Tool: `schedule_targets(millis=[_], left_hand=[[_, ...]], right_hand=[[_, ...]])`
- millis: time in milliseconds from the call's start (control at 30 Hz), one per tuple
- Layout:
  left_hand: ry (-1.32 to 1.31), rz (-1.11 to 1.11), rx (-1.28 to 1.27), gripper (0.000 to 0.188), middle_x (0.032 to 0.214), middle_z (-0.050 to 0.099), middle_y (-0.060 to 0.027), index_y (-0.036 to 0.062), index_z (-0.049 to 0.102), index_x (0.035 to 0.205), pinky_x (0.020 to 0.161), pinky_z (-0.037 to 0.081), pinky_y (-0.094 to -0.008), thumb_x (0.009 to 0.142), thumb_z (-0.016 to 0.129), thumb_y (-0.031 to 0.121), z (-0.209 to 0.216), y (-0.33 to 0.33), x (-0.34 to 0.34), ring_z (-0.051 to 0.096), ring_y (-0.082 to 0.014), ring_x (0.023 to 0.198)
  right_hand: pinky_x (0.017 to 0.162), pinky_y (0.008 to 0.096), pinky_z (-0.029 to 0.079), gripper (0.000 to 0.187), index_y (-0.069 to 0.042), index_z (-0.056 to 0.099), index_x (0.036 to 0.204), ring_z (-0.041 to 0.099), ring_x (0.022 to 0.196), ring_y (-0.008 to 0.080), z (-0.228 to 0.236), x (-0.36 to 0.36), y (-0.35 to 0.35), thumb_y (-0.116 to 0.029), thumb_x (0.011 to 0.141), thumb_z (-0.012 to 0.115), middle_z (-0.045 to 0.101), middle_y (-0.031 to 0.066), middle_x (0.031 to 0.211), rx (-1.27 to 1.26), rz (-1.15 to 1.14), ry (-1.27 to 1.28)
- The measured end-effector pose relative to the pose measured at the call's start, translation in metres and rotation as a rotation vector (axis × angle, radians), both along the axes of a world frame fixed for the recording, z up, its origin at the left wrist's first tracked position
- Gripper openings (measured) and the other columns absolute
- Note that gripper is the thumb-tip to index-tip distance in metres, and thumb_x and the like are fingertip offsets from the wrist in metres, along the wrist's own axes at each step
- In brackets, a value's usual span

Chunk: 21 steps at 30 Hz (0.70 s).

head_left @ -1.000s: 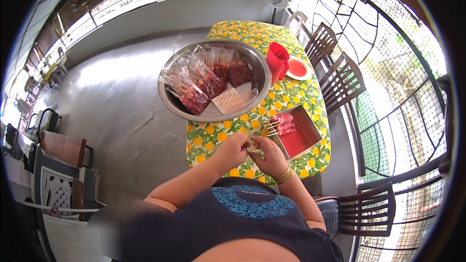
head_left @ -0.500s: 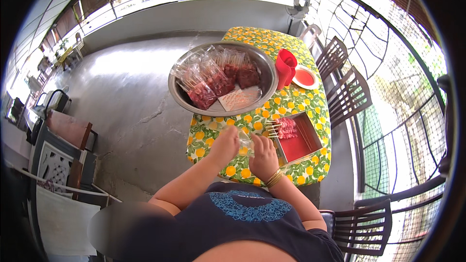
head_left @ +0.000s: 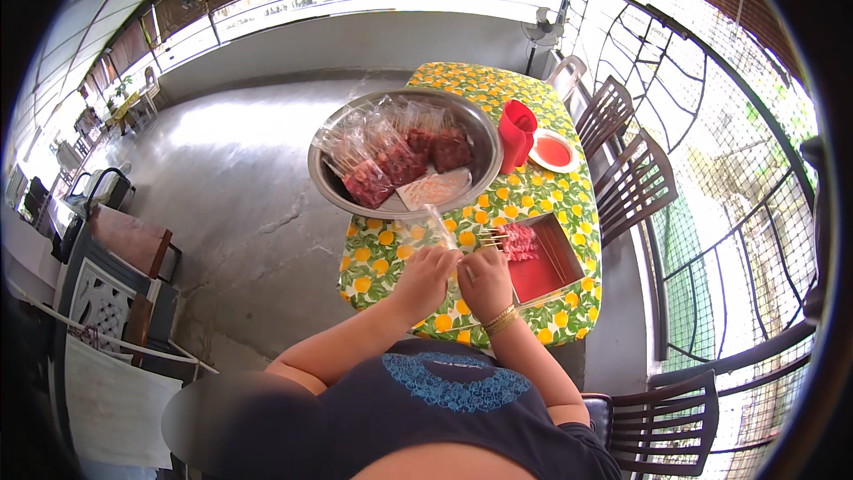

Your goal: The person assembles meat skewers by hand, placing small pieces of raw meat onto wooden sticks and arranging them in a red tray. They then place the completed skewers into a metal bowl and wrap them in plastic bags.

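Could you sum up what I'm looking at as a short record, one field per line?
Left hand: holding a clear plastic bag
Right hand: curled close beside the left; grip hidden
Metal basin: bagged meat skewers
Rectangular tray: unbagged meat skewers, sticks jutting over its left edge
Beyond the tray: red pitcher, white-rimmed plate with a red middle
Tablecloth: yellow fruit and green leaves on white

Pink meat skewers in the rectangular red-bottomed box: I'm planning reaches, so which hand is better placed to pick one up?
Probably the right hand: it lies nearest the thin pale sticks jutting from the box; the left hand lies farther left.
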<state>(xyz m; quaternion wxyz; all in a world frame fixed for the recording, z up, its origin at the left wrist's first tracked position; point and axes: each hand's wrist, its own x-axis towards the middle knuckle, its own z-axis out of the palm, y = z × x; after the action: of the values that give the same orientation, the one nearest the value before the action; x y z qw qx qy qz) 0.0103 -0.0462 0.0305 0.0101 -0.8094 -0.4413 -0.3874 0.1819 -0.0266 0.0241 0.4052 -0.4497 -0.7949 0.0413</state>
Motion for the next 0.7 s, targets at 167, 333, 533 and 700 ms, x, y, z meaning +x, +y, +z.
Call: schedule_targets(millis=[167, 333, 533, 700], left_hand=[[-0.104, 0.040, -0.158, 0.031, 0.104, 0.058, -0.0135, 0.0066, 0.059, 0.107, 0.089, 0.047, -0.0444, 0.079, 0.059, -0.007, 0.004, 0.001, -0.001, 0.056, -0.0364, 0.102], [-0.232, -0.071, -0.166, 0.024, 0.101, 0.056, -0.0139, 0.0055, 0.060, 0.101, 0.086, 0.047, -0.0442, 0.079, 0.061, -0.005, 0.000, 0.005, 0.010, 0.056, -0.0357, 0.100], [-0.114, 0.026, -0.166, 0.015, 0.099, 0.057, -0.0159, 0.0032, 0.060, 0.095, 0.086, 0.047, -0.0433, 0.081, 0.063, -0.001, -0.007, 0.009, 0.013, 0.056, -0.0362, 0.099], [-0.396, 0.083, -0.350, 0.007, 0.091, 0.060, -0.0176, 0.0016, 0.059, 0.088, 0.078, 0.049, -0.0446, 0.084, 0.064, 0.002, 0.004, 0.025, 0.001, 0.059, -0.0369, 0.088]], right_hand=[[0.079, 0.0482, 0.050, 0.017, -0.007, 0.058, 0.097, 0.059, 0.093, 0.0372, -0.004, 0.029, 0.009, -0.009, 0.081, 0.063, 0.060, 0.0146, 0.095, 0.032, -0.096, -0.113], [0.079, 0.0485, 0.051, 0.023, -0.007, 0.056, 0.104, 0.063, 0.093, 0.0362, -0.012, 0.023, -0.007, -0.006, 0.081, 0.060, 0.066, 0.0151, 0.092, -0.220, -0.003, -0.106], [0.063, 0.0441, 0.050, 0.018, -0.004, 0.063, 0.097, 0.066, 0.069, 0.0346, 0.011, 0.030, 0.000, -0.020, 0.089, 0.068, 0.067, 0.0143, 0.074, -0.394, -0.065, 0.292], [0.072, 0.0435, 0.051, 0.028, -0.006, 0.060, 0.103, 0.065, 0.080, 0.0348, 0.013, 0.023, -0.004, -0.019, 0.084, 0.074, 0.066, 0.0157, 0.085, -0.502, -0.074, 0.089]])
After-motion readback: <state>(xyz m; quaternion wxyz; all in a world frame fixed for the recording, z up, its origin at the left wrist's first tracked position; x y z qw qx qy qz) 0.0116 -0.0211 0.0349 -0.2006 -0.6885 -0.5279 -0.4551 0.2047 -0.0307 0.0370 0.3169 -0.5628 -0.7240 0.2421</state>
